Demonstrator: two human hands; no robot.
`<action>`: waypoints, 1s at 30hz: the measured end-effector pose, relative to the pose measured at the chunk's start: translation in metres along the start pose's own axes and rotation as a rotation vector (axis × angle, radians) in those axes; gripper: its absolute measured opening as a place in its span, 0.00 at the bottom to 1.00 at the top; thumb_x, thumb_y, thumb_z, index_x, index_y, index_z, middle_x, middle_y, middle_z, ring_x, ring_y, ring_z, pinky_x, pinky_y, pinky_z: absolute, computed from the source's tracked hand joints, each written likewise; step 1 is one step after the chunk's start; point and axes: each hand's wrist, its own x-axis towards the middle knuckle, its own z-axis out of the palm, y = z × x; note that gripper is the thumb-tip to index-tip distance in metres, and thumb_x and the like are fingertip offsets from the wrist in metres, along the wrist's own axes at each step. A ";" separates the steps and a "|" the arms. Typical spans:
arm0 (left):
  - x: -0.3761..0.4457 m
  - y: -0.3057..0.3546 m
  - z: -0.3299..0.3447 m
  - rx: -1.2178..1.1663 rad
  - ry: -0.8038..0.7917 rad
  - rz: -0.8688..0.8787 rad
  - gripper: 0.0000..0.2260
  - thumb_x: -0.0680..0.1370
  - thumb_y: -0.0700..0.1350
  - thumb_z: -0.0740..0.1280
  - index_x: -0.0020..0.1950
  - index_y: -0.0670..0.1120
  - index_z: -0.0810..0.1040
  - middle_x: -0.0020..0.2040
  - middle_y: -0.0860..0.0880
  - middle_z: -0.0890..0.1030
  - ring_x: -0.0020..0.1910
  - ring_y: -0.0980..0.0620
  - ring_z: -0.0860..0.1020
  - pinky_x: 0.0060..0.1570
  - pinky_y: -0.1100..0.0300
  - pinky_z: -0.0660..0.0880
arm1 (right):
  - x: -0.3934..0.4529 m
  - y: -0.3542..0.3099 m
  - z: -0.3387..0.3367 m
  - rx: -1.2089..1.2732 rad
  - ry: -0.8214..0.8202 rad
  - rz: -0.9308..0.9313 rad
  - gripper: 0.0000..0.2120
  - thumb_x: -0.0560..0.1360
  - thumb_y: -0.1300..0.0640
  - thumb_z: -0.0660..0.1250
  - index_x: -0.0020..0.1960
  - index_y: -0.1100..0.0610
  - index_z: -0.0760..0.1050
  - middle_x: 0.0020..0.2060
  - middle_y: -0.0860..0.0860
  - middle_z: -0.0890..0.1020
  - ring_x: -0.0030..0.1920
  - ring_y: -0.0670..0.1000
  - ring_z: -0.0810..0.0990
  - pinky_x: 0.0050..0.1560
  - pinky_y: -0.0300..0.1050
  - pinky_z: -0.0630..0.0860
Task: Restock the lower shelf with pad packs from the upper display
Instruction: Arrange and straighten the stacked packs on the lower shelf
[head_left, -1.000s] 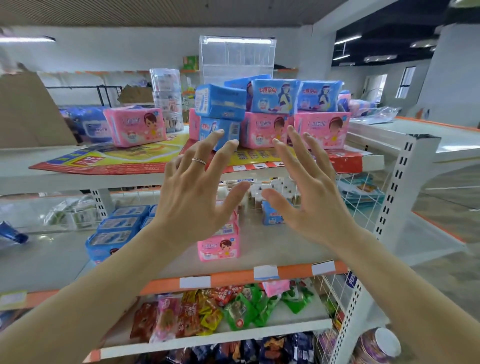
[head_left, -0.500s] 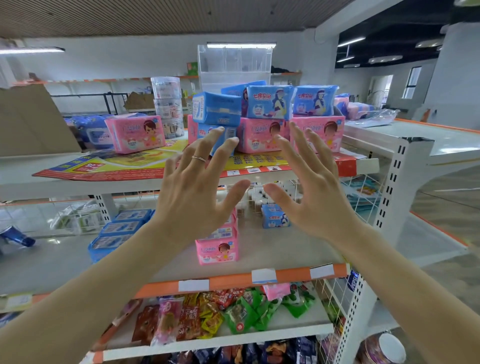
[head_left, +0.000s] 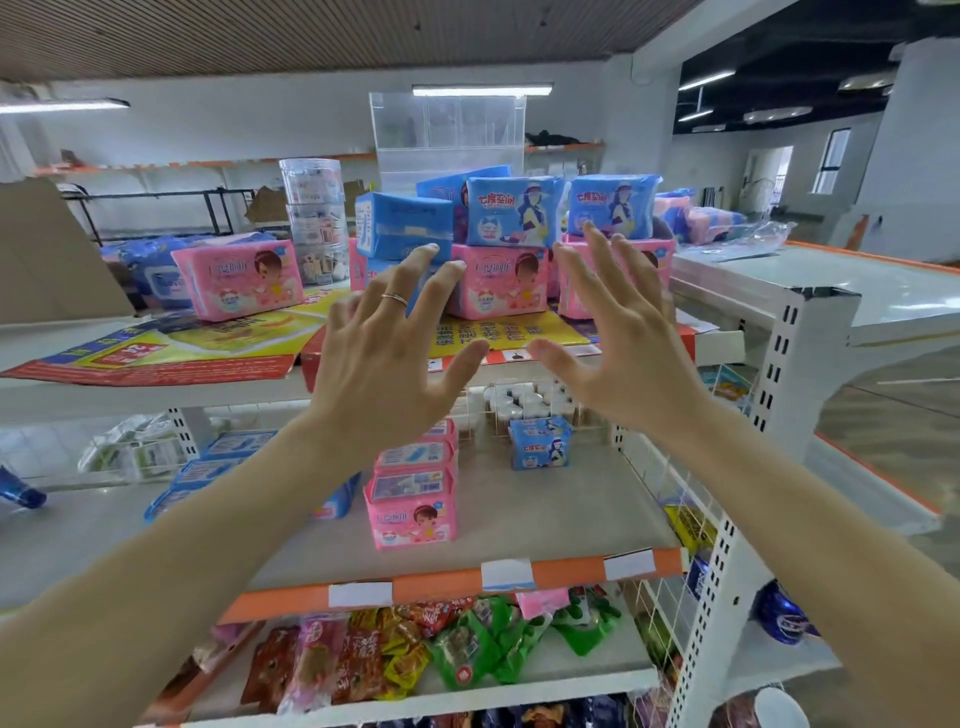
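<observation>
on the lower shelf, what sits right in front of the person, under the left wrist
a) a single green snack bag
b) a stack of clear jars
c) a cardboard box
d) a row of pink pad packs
d: a row of pink pad packs runs front to back on the lower shelf, just below the left hand, which is open with spread fingers and holds nothing.
</observation>
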 end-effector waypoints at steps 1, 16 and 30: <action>0.006 -0.001 0.004 -0.007 -0.003 -0.001 0.33 0.79 0.67 0.53 0.77 0.48 0.64 0.78 0.45 0.64 0.71 0.42 0.69 0.63 0.41 0.67 | 0.007 0.003 0.001 -0.001 -0.012 0.013 0.42 0.74 0.33 0.62 0.81 0.49 0.54 0.82 0.53 0.53 0.81 0.59 0.48 0.75 0.72 0.52; 0.127 -0.059 0.071 -0.044 0.008 0.079 0.39 0.75 0.66 0.65 0.80 0.50 0.55 0.78 0.46 0.64 0.75 0.43 0.64 0.71 0.38 0.60 | 0.111 0.051 0.059 -0.171 0.020 0.137 0.42 0.75 0.40 0.71 0.81 0.50 0.54 0.81 0.54 0.55 0.81 0.59 0.51 0.76 0.69 0.51; 0.194 -0.059 0.123 0.064 -0.205 -0.006 0.50 0.75 0.64 0.68 0.80 0.37 0.42 0.75 0.43 0.68 0.79 0.44 0.55 0.72 0.34 0.32 | 0.159 0.099 0.099 -0.069 -0.083 0.294 0.57 0.70 0.34 0.71 0.82 0.60 0.41 0.67 0.58 0.75 0.71 0.59 0.69 0.74 0.68 0.58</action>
